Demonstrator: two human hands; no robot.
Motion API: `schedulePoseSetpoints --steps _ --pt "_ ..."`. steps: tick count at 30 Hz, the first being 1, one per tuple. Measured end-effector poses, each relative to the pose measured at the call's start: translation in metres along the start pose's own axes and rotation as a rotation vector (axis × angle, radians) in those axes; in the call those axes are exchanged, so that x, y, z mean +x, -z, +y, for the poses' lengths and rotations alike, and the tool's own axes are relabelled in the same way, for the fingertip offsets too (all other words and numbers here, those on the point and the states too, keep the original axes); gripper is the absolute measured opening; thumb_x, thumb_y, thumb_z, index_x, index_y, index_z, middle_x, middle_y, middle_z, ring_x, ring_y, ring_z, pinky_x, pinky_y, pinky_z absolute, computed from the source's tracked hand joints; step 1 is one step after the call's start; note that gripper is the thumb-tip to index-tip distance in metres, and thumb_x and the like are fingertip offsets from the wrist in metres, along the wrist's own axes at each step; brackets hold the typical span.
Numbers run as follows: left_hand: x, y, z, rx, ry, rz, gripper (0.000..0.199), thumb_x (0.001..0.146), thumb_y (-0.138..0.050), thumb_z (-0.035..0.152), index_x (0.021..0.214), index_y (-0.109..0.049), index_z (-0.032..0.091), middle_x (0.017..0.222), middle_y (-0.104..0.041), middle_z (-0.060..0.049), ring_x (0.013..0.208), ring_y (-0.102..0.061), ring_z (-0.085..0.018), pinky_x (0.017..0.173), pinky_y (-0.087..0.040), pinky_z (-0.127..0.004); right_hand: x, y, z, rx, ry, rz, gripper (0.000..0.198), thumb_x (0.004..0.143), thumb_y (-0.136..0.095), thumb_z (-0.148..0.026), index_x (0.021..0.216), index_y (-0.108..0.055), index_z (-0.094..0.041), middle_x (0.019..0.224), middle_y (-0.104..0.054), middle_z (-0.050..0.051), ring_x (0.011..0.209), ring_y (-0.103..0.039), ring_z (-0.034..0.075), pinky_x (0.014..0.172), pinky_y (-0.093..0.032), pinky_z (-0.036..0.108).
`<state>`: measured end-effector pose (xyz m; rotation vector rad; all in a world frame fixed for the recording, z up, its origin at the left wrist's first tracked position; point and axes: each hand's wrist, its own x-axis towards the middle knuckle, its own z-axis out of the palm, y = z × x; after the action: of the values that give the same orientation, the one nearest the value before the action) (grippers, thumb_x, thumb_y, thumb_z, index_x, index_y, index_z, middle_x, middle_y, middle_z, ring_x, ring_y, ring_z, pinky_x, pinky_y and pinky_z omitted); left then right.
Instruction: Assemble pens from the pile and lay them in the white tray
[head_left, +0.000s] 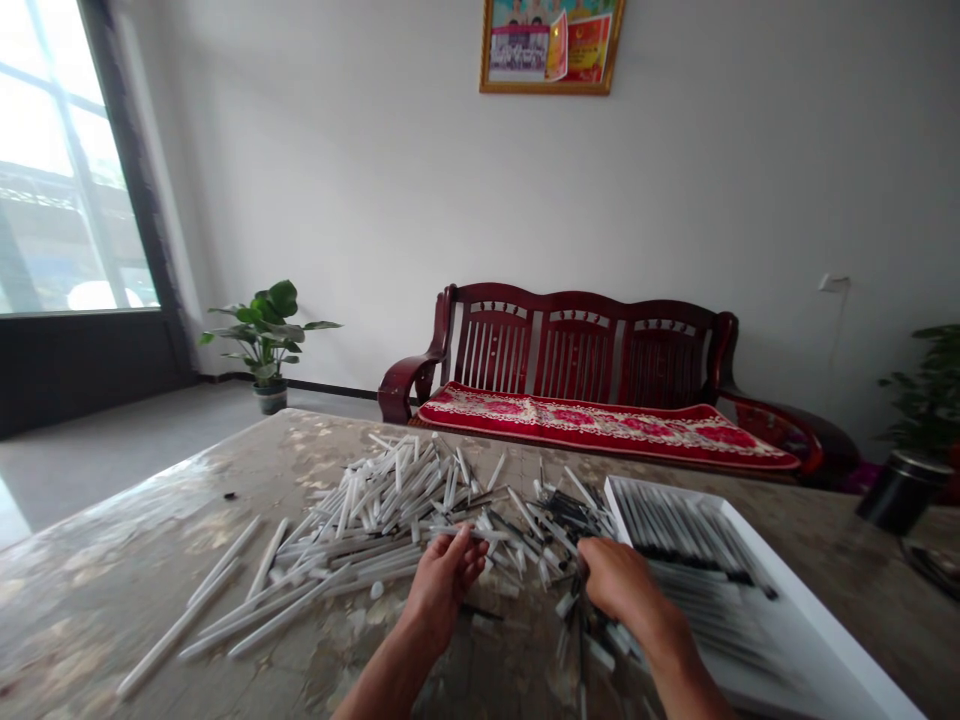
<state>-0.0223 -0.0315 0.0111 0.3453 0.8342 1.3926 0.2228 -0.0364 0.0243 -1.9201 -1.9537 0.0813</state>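
Note:
My left hand (444, 578) is closed, with thumb and fingers pinching a whitish pen barrel (487, 534) that lies crosswise over the fingertips. Behind and to its left spreads a heap of white, translucent pen barrels (375, 510). My right hand (626, 578) is closed too, fingers curled down at the right side of the heap, beside black pen parts (574, 510). Whatever its fingertips hold is hidden and blurred. Just right of that hand stands a shallow white box (821, 610) with rows of clear pens with black ends (697, 530) inside.
Everything lies on a brown patterned table (315, 680). Several loose barrels (180, 625) lie at the left. A dark canister (904, 490) stands at the far right. Beyond the table are a red wooden bench (574, 350) and a potted plant (270, 340).

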Motion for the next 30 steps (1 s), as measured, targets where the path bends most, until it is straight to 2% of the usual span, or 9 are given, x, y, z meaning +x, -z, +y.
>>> schedulePoseSetpoints --steps 3,6,8,10,16,21,24,30 --pt "0.000 0.000 0.000 -0.003 0.003 -0.010 0.008 0.082 -0.069 0.010 0.080 -0.062 0.013 0.067 -0.070 -0.003 0.062 -0.072 -0.013 0.054 -0.058 -0.018 0.006 0.005 -0.008 0.070 0.038 -0.054 0.027 0.062 -0.054 -0.003 0.068 -0.069 -0.024 0.072 -0.074 0.002 0.074 -0.068 0.019 0.063 -0.039 0.024" --pt "-0.002 -0.001 -0.002 0.006 0.006 -0.025 0.006 0.082 -0.069 0.010 0.082 -0.063 0.012 0.068 -0.070 -0.004 0.062 -0.072 -0.013 0.055 -0.058 -0.019 0.010 0.008 -0.028 0.354 0.052 -0.070 0.024 0.066 -0.053 -0.007 0.073 -0.070 -0.022 0.072 -0.074 0.000 0.072 -0.068 0.017 0.064 -0.042 0.023" --pt "-0.003 -0.001 -0.004 0.021 0.006 -0.036 0.006 0.081 -0.070 0.010 0.083 -0.064 0.012 0.068 -0.070 -0.004 0.062 -0.072 -0.013 0.056 -0.058 -0.019 0.009 0.002 -0.045 0.529 0.077 -0.045 0.021 0.068 -0.053 -0.009 0.075 -0.069 -0.020 0.071 -0.073 0.000 0.070 -0.068 0.017 0.065 -0.045 0.023" --pt "-0.003 0.000 -0.006 0.031 -0.006 -0.034 0.008 0.079 -0.072 0.010 0.082 -0.064 0.012 0.069 -0.071 -0.004 0.062 -0.072 -0.014 0.057 -0.059 -0.019 0.006 -0.009 -0.059 0.598 0.096 -0.015 0.020 0.070 -0.053 -0.009 0.075 -0.069 -0.020 0.070 -0.072 0.000 0.069 -0.067 0.017 0.066 -0.047 0.024" --pt "0.001 0.004 -0.003 0.010 -0.088 0.054 0.009 0.080 -0.071 0.009 0.078 -0.064 0.013 0.070 -0.072 -0.005 0.064 -0.072 -0.013 0.057 -0.058 -0.017 -0.008 -0.042 -0.074 0.327 0.198 -0.015 0.036 0.066 -0.047 0.004 0.078 -0.070 -0.021 0.083 -0.072 0.002 0.082 -0.067 0.017 0.074 -0.045 0.022" --pt "0.002 0.004 -0.003 0.015 -0.072 0.057 0.008 0.081 -0.071 0.010 0.080 -0.063 0.013 0.070 -0.072 -0.005 0.064 -0.072 -0.013 0.056 -0.058 -0.018 -0.011 -0.041 -0.074 0.268 0.252 -0.037 0.043 0.067 -0.044 0.006 0.086 -0.071 -0.023 0.090 -0.070 0.003 0.089 -0.066 0.017 0.079 -0.045 0.022" --pt "0.001 0.003 -0.004 0.016 -0.063 0.047 0.009 0.081 -0.071 0.011 0.081 -0.063 0.013 0.070 -0.071 -0.005 0.064 -0.072 -0.013 0.055 -0.057 -0.018 -0.012 -0.039 -0.074 0.218 0.261 -0.046 0.042 0.069 -0.044 0.006 0.084 -0.071 -0.022 0.091 -0.069 0.004 0.089 -0.066 0.017 0.079 -0.045 0.022" --pt "0.001 0.004 -0.004 0.029 -0.058 0.051 0.006 0.082 -0.069 0.010 0.082 -0.063 0.012 0.070 -0.069 -0.004 0.060 -0.070 -0.012 0.052 -0.056 -0.017 -0.014 -0.037 -0.076 0.138 0.235 -0.068 0.030 0.073 -0.052 0.000 0.081 -0.071 -0.022 0.090 -0.069 0.005 0.088 -0.067 0.020 0.077 -0.047 0.025"
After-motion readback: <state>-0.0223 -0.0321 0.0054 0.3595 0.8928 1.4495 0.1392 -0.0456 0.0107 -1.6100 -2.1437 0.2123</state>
